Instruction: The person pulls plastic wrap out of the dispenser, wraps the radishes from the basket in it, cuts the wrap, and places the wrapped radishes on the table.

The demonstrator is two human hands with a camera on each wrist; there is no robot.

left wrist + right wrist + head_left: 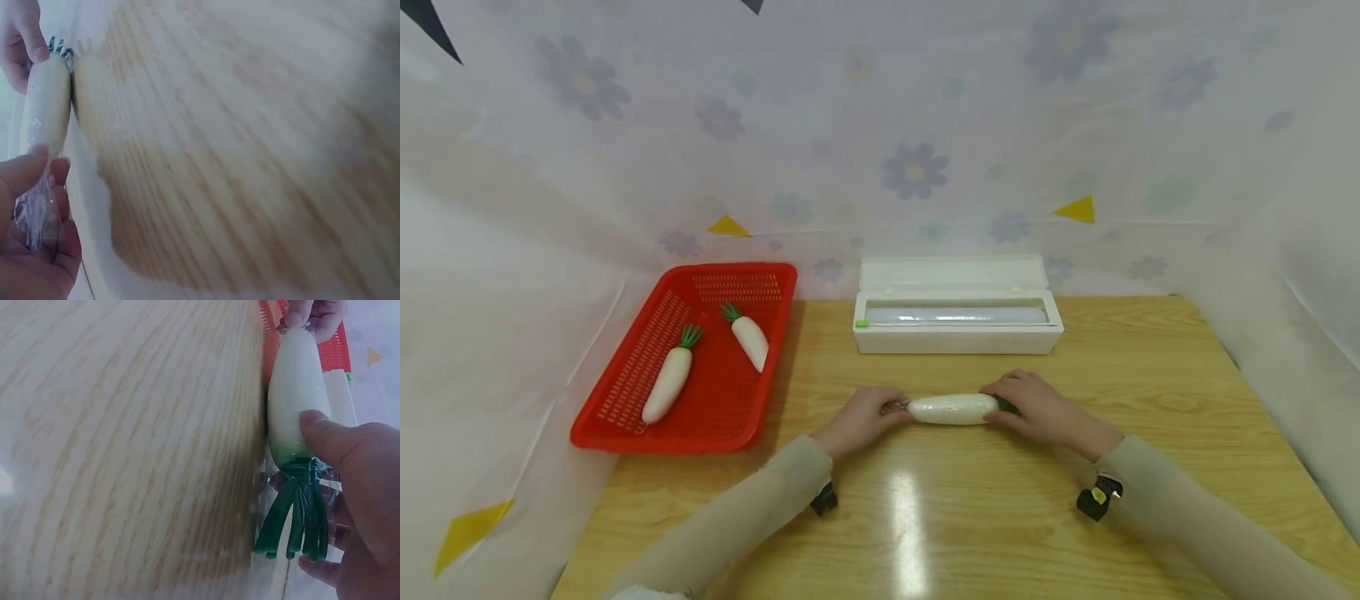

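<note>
A white radish wrapped in clear plastic film lies crosswise low over the table, its green leaves toward the right. My left hand pinches the twisted film end at the root tip between thumb and fingers. At the leafy end my right hand holds the radish; in the right wrist view its thumb presses on the white flesh, with the other fingers behind the leaves and partly hidden. Loose clear film surrounds the leaves there.
Behind the hands stands a white cling film box, lid raised, with a film roll inside. To the left is a red plastic basket holding two white radishes, one left and one right. Flowered sheeting surrounds the wooden table.
</note>
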